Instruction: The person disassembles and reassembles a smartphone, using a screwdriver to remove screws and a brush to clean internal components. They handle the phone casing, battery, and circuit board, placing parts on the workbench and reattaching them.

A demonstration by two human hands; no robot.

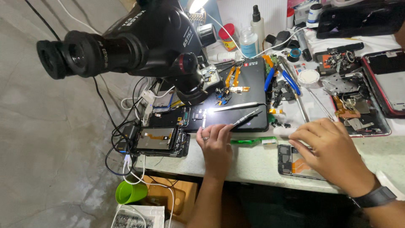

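Note:
My left hand (216, 145) rests on the front edge of a black work mat (249, 84) and grips metal tweezers (247, 118), whose tips point up and right over the mat. A ring sits on one finger. My right hand (329, 150), with a dark watch at the wrist, lies flat on an opened phone frame (287, 162) with an orange flex part inside. A green toothbrush (253, 141) lies between the two hands. A second pair of tweezers (236, 107) lies on the mat.
A black stereo microscope (139, 42) looms over the mat's left side. Opened phones (160, 141) and tangled cables sit at the left, blue-handled pliers (291, 82), bottles (249, 42) and dismantled phone parts (358, 105) at the back and right. A green cup (130, 192) stands below the table edge.

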